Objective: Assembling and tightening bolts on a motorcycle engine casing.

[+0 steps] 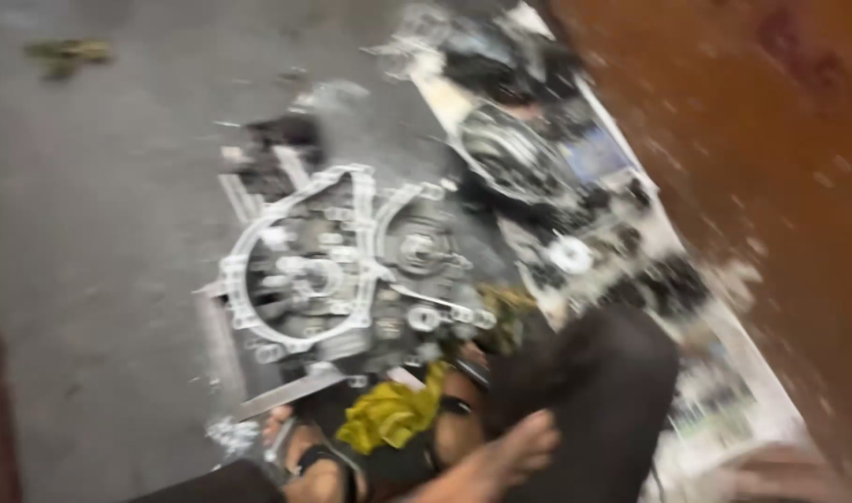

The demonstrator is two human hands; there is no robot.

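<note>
The picture is smeared by motion. An opened metal engine case with gears inside lies on the grey concrete floor in front of me. My left hand rests on my knee in dark trousers, fingers loosely together, holding nothing. A blurred shape at the bottom right edge looks like my right hand, over the paper sheet; whether it grips anything cannot be made out. A crumpled yellow rag lies between my sandalled feet, just below the engine case.
A long sheet of newspaper runs along the right, strewn with dark greasy parts, a round cover and a small white ring. Beyond it is a brown surface. Flat metal strips lie beside the case.
</note>
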